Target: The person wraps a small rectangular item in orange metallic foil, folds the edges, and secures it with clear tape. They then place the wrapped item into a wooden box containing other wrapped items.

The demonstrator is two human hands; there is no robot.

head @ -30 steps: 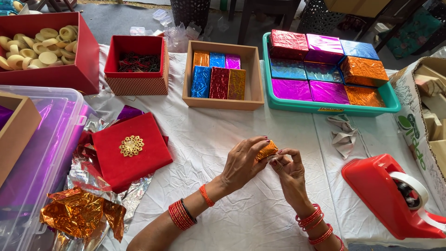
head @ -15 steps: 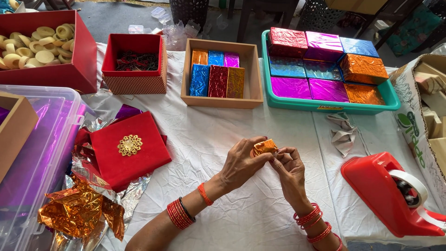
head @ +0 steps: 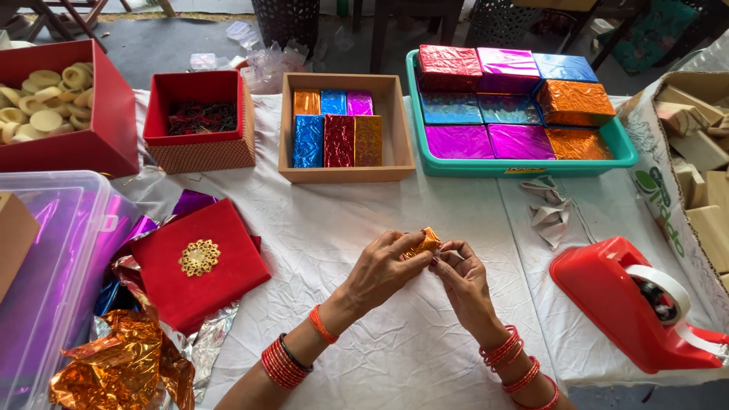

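A small block wrapped in orange foil sits between both my hands above the white tablecloth. My left hand grips it from the left with fingers curled over its top. On its right side my right hand pinches the foil at the block's end. Both wrists wear red bangles. Most of the block is hidden by my fingers.
A red tape dispenser stands at the right. A wooden tray and a teal tray of foil-wrapped blocks lie at the back. A red lid with a gold ornament, loose foil sheets, red boxes and a clear bin lie at the left.
The orange block has been turned slightly in my hands and my fingers have shifted along its foil. Both hands stay in about the same place.
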